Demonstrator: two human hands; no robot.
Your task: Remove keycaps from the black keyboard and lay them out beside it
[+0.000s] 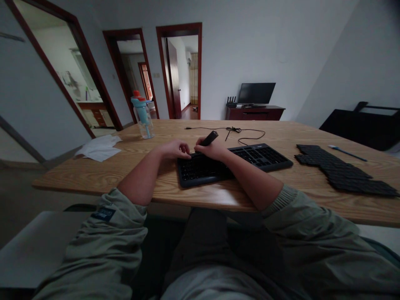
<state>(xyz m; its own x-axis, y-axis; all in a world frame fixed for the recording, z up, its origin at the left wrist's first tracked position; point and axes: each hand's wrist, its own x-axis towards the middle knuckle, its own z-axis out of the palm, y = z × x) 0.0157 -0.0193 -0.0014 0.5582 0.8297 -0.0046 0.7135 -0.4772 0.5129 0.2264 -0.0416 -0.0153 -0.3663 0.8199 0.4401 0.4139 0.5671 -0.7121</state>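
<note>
While the right hand (213, 148) grips a black pen-like tool (209, 138), the left hand (173, 150) curls over the black keyboard (215, 168), mid-frame on the desk (170, 130); whether it pinches anything, I can't tell!

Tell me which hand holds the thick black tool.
The right hand: the black tool juts up from its grip; the left hand, fingertips at the keyboard, shows none.

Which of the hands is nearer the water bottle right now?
Left. The left hand is at the far left corner of the keyboard, right of the bottle; the right hand, gripping a black tool, is farther right over the keyboard.
</note>
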